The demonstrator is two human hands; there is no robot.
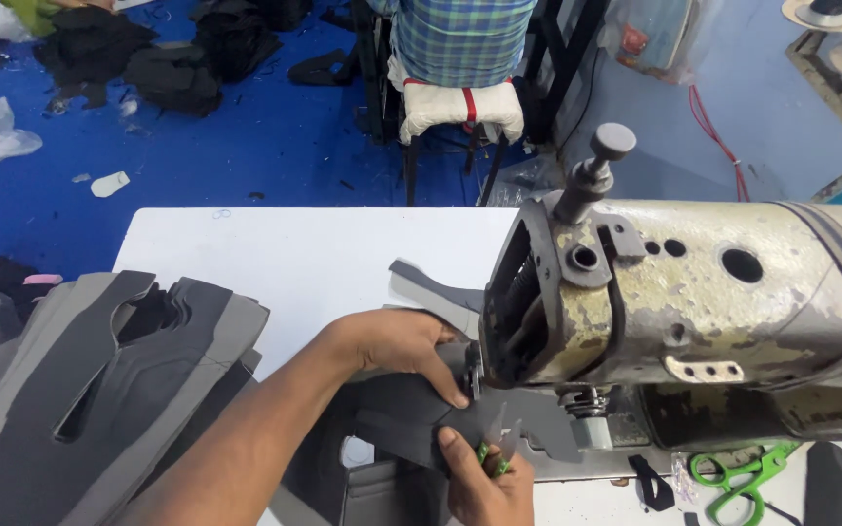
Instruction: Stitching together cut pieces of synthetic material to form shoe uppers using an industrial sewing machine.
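Grey shoe-upper piece (411, 414), hands (397, 346) apparently pinning edges

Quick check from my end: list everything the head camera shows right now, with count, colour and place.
sewing machine: one, worn cream and grey, right.
dark fabric piece: one, dark grey, under the machine head.
stack of cut pieces: one pile, grey and black, table left.
table: one, white, centre.
scissors: one, green-handled, bottom right.
padded stool: one, white wrap, behind table; a person in plaid seated there.
fabric heaps: several, black, blue floor.
left hand: flat on the fabric.
right hand: holds a small green snipper.
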